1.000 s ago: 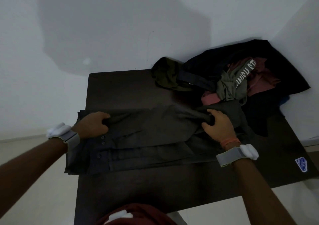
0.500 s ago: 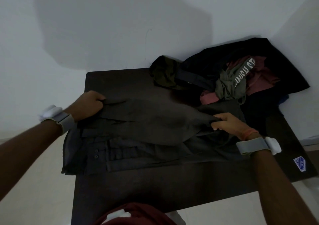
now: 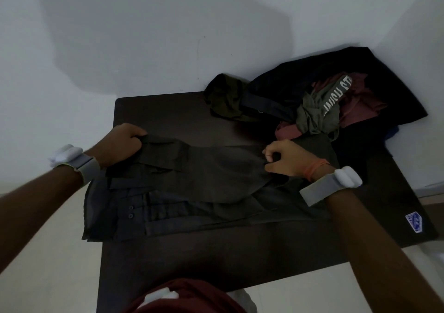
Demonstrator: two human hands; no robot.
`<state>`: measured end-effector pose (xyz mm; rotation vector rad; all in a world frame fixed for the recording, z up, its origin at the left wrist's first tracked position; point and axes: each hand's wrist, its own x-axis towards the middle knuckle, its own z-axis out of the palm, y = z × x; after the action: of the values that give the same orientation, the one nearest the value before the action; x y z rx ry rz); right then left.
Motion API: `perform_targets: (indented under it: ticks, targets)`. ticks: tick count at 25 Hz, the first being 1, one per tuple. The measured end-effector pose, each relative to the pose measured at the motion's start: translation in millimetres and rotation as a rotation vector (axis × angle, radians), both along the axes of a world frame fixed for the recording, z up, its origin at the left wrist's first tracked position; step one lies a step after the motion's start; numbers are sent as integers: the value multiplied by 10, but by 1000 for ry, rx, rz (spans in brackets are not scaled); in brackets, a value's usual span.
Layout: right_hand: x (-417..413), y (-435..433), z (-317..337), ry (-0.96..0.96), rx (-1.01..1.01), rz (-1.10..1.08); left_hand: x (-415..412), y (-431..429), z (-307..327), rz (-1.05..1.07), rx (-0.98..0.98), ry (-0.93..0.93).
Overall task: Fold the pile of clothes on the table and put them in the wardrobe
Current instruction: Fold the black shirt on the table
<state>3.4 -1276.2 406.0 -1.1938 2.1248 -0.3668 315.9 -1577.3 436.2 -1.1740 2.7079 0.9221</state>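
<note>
Head view: a dark grey garment [image 3: 204,192] lies spread on the table [image 3: 216,269] with its long axis running left to right across the person's front. Its left end hangs a little over the table's left edge, where two small buttons [image 3: 131,211] show.

The left hand [image 3: 120,145] has its grip curled round the far left corner of an upper layer. The right hand [image 3: 284,161] pinches the same layer's far edge near the garment's right end, finger and thumb closed on the cloth. The strip of fabric between the two hands looks lifted slightly off the layers beneath.

Both hands sit on the far side of the garment, with most of it lying between them and the person. The fold therefore probably has to come toward the body, across the short axis.

The pile of clothes [image 3: 360,101] is heaped at the far right corner, just beyond the right hand and seemingly touching the garment's right end. That side has less room. An olive piece [image 3: 225,99] lies at the pile's left edge, apart from the left hand. A blue sticker [image 3: 413,222] marks the table's near right. No wardrobe is in view.
</note>
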Motion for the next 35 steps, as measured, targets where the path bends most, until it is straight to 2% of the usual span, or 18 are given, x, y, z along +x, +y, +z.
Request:
perform_targets:
  ticks: [3, 6, 9, 12, 17, 22, 26, 29, 32, 35]
  targets:
    - [-40, -77, -82, -200, 179, -33, 23, 15, -61, 29, -37, -13]
    - [-84, -115, -140, -182, 388, 66, 67, 4, -92, 63, -36, -26]
    - [-165, -116, -154, -226, 460, 83, 151, -46, -86, 67, -23, -50]
    - [-191, -91, -80, -423, 399, -29, 225, -72, -75, 81, -2, -58]
    - [-151, -64, -82, -610, 168, -235, 264, -60, -58, 79, 17, -67]
    - [-171, 8, -95, -861, 165, -319, 264, -84, -49, 97, -20, -51]
    - [-189, 8, -127, -871, 225, -356, 250, -75, -91, 109, -33, -65]
    - [-179, 1, -155, -842, 324, -258, 280, -104, -157, 102, -8, -183]
    - [-188, -18, -221, -671, 366, -157, 375, -102, -279, 72, 32, -389]
    - [-204, -7, -249, -556, 266, -180, 515, -69, -406, 58, -2, -499]
